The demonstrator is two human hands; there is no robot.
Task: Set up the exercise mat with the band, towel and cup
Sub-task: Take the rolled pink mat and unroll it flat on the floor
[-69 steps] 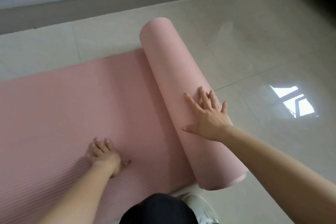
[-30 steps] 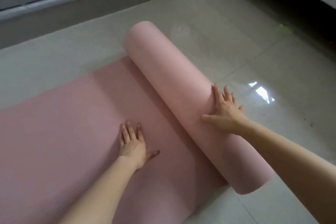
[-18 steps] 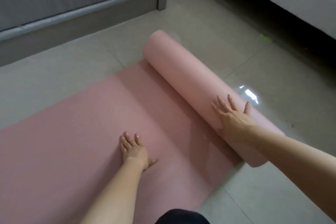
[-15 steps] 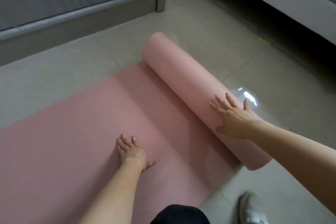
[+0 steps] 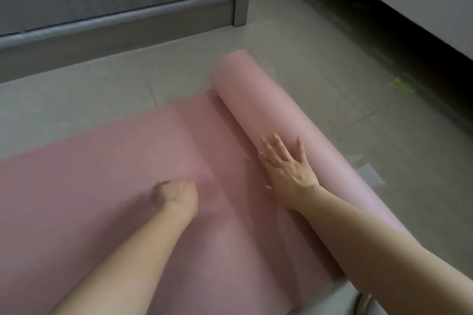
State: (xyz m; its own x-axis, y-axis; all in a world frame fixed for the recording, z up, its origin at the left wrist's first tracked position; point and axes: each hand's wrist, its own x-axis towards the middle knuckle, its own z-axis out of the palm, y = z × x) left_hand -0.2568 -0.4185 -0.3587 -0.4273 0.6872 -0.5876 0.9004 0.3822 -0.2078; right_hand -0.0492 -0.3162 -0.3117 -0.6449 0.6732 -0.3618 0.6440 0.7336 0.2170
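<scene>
Where floor meets cabinet, mat half-unrolled.

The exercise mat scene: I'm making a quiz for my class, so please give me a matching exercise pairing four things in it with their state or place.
Column one:
1. left hand
2. right hand
3. rolled part of the mat
4. green scrap

Column two:
A. lies on the bare floor near the bed frame
B. flat, fingers spread, on the roll
C. curled, on the flat mat
D. not yet unrolled

Pairs: 1-C, 2-B, 3-D, 4-A
</scene>
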